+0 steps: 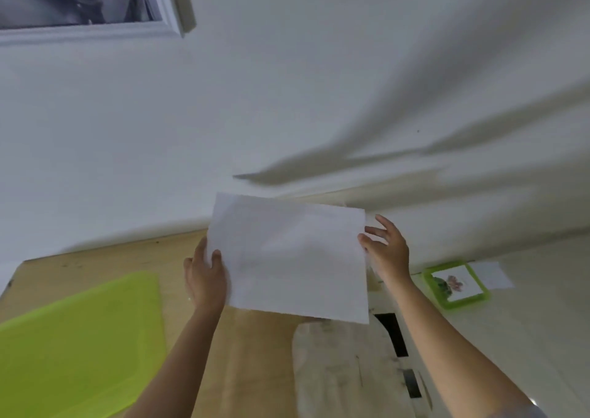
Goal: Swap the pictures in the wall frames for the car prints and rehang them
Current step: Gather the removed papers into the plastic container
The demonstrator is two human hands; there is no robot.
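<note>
L grip [206, 277] pinching, thumb over — R grip [386, 251] fingers spread.

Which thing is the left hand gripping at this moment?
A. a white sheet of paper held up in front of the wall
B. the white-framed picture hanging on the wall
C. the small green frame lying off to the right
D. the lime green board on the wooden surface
A: the left hand grips the left edge of the white sheet, thumb over its front, while the right hand is at the right edge with fingers spread.
</note>
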